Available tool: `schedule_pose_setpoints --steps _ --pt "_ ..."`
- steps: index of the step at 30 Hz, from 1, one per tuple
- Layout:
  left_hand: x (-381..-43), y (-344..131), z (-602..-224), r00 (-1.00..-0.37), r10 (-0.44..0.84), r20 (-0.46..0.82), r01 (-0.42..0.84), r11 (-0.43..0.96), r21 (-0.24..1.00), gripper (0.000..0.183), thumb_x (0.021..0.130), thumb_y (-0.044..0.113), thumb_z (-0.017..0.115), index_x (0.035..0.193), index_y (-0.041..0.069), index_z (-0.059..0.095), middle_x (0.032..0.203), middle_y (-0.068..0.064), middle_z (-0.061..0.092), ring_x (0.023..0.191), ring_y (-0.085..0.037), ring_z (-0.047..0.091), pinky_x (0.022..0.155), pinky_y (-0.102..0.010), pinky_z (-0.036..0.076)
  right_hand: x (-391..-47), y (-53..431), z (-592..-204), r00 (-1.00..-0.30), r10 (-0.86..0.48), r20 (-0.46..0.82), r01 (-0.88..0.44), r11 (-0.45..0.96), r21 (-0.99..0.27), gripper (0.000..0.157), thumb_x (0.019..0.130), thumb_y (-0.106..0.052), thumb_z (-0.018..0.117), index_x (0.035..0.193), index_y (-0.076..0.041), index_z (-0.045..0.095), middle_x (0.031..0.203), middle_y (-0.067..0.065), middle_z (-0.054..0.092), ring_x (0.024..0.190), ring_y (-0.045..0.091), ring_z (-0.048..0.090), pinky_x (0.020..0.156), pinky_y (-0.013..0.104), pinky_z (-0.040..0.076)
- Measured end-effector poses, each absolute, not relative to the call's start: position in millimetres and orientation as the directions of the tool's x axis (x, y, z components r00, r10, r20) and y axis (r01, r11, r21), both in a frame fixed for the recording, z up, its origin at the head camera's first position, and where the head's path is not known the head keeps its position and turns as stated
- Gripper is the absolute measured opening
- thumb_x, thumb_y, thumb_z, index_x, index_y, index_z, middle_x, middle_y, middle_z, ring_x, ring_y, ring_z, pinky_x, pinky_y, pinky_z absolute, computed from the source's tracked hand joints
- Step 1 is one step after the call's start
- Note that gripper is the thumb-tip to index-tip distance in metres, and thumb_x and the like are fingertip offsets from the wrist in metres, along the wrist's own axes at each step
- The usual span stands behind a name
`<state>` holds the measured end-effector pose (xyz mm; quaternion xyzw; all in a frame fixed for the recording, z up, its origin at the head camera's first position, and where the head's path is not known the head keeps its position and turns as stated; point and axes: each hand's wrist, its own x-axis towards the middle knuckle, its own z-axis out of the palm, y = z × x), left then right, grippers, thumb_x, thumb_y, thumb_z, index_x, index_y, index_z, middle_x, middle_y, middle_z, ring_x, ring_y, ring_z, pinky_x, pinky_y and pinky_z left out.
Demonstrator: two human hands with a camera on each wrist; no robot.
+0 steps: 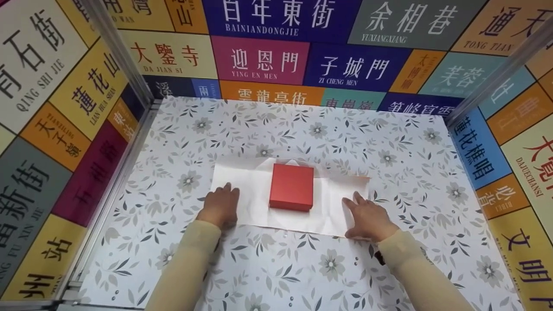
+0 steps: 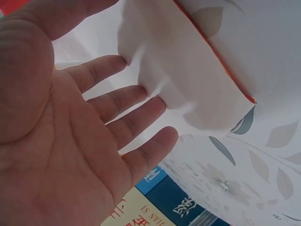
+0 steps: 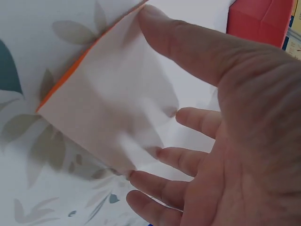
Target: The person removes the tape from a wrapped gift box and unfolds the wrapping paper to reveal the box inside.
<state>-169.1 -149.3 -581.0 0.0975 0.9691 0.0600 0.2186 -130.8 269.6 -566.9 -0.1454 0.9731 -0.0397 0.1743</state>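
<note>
A red square box (image 1: 292,185) sits near the middle of a spread sheet of wrapping paper (image 1: 255,209), white side up. My left hand (image 1: 219,206) rests on the sheet's left end; in the left wrist view its extended fingertips touch the white paper (image 2: 164,61), whose edge shows orange. The right hand (image 1: 368,218) lies at the opposite end with its fingers spread. Seen from the right wrist, the thumb and several fingertips of that hand (image 3: 225,136) touch the paper (image 3: 99,94) near its orange-edged corner. Neither hand touches the box.
A white tabletop covering (image 1: 276,268) with grey flowers and leaves lies under the paper. Colourful panels with Chinese lettering (image 1: 259,60) stand at the back and both sides, with metal posts at the corners. Part of a small dark item (image 1: 379,258) shows by the right wrist.
</note>
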Motion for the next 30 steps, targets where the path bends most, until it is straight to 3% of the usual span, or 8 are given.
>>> schedule_pose_setpoints --steps 7,12,22,25,30 --pt "-167.9 -152.8 -579.9 -0.894 0.228 -0.385 0.176 0.97 0.166 0.074 0.075 0.012 0.076 0.143 0.002 0.049 0.151 -0.026 0.039 0.131 -0.046 0.043 0.102 -0.063 0.038 -134.9 272.1 -571.1 -0.889 -0.288 -0.357 -0.254 0.957 -0.139 0.105 0.064 -0.042 0.089 0.151 -0.006 0.042 0.149 0.038 0.032 0.123 0.057 0.046 0.09 0.067 0.045" --pt "-164.5 -159.3 -580.7 -0.909 0.258 -0.327 0.202 0.959 0.198 0.079 0.068 0.008 0.076 0.143 0.004 0.05 0.15 -0.023 0.042 0.13 -0.045 0.044 0.098 -0.063 0.041 -134.9 271.0 -572.5 -0.888 -0.28 -0.364 -0.239 0.959 -0.153 0.105 0.065 -0.044 0.089 0.151 -0.008 0.041 0.15 0.036 0.031 0.124 0.061 0.041 0.093 0.07 0.041" --pt "-167.5 -162.3 -584.8 -0.904 0.232 -0.359 0.152 0.959 0.238 0.082 0.069 0.01 0.078 0.146 0.007 0.049 0.154 -0.02 0.038 0.136 -0.043 0.04 0.105 -0.062 0.035 -130.1 274.8 -566.8 -0.893 -0.304 -0.333 -0.259 0.95 -0.173 0.104 0.067 -0.044 0.088 0.15 -0.002 0.042 0.151 0.035 0.031 0.132 0.058 0.035 0.104 0.067 0.032" --pt "-168.6 -163.6 -582.6 -0.915 0.238 -0.327 0.166 0.958 0.233 0.067 0.072 0.017 0.079 0.134 0.005 0.058 0.144 -0.02 0.049 0.123 -0.043 0.052 0.098 -0.059 0.043 -129.1 274.6 -560.8 -0.897 -0.326 -0.299 -0.283 0.943 -0.178 0.101 0.069 -0.045 0.086 0.148 0.001 0.043 0.151 0.034 0.033 0.133 0.056 0.034 0.106 0.065 0.03" --pt "-171.7 -166.2 -572.6 -0.936 0.271 -0.225 0.217 0.947 0.237 0.035 0.081 0.029 0.077 0.105 0.006 0.064 0.106 -0.015 0.064 0.087 -0.037 0.062 0.075 -0.053 0.051 -128.8 271.1 -545.7 -0.919 -0.332 -0.21 -0.294 0.936 -0.193 0.088 0.079 -0.045 0.08 0.145 0.002 0.046 0.15 0.03 0.038 0.135 0.05 0.036 0.109 0.061 0.03"
